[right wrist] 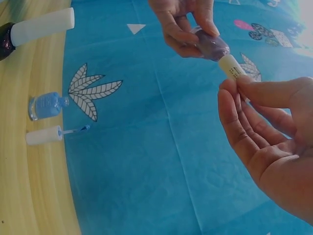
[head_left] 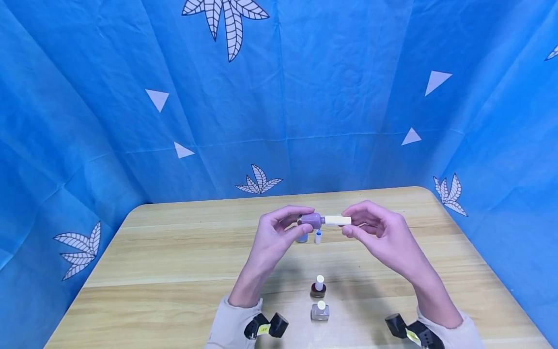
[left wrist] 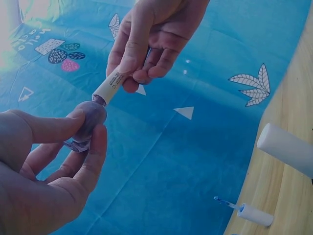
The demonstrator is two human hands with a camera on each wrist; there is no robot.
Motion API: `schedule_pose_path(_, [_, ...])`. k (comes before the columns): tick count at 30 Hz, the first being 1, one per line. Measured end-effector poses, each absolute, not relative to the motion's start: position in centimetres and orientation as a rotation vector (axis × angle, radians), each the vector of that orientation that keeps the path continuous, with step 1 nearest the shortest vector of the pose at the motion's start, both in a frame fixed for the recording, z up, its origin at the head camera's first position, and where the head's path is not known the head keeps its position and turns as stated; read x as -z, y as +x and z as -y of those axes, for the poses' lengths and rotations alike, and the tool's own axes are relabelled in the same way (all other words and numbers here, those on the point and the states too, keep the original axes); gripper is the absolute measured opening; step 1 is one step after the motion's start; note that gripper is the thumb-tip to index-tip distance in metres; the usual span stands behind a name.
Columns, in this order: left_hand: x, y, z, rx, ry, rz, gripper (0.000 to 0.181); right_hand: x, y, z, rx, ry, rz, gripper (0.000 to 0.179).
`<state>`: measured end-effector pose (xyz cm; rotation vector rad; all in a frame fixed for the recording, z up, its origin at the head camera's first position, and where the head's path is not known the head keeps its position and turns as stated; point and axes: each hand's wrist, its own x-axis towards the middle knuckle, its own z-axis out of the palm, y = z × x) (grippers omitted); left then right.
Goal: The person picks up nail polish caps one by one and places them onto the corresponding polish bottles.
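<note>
Both hands are raised over the table around a purple nail polish bottle (head_left: 311,221), which lies sideways in the air. Its body is held between the thumb and fingers of my left hand (head_left: 269,240). My right hand (head_left: 390,237) pinches the bottle's long white cap (head_left: 337,220) by its far end. The cap lines up with the bottle, and a short stretch of neck shows between them in the left wrist view. Small dark print runs along the cap (left wrist: 111,84). Whether the cap is threaded on or loose, I cannot tell.
Behind the hands, an uncapped blue polish bottle (right wrist: 47,105) stands beside its white brush cap (right wrist: 44,135). Nearer me on the wooden table (head_left: 174,252) are a dark capped bottle (head_left: 318,291) and a greyish capped bottle (head_left: 320,312). Blue cloth (head_left: 340,97) surrounds the table's back and sides.
</note>
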<state>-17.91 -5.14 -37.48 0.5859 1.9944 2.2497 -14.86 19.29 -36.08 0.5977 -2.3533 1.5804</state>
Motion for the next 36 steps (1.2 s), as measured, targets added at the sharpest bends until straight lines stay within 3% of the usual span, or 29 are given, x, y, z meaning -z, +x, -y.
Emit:
schedule_pose_path(14, [37.42, -17.93, 5.03, -2.29, 0.583, -2.023, 0.029, 36.04, -14.92, -19.35, -1.478, 0.583, 2.399, 0.006])
schedule_pose_path(22, [37.45, -17.83, 5.18, -2.253, 0.603, -2.05, 0.028, 36.19, -15.07, -19.27, -1.473, 0.6, 2.39, 0.008])
schedule_pose_path(28, [37.53, -17.83, 5.08, -2.294, 0.604, -2.015, 0.028, 36.12, -14.94, -19.22, -1.546, 0.622, 2.352, 0.025])
schedule_pose_path(36, [37.55, -17.85, 5.08, -2.298, 0.6, -2.013, 0.028, 36.1, -14.91, -19.26, -1.471, 0.625, 2.396, 0.009])
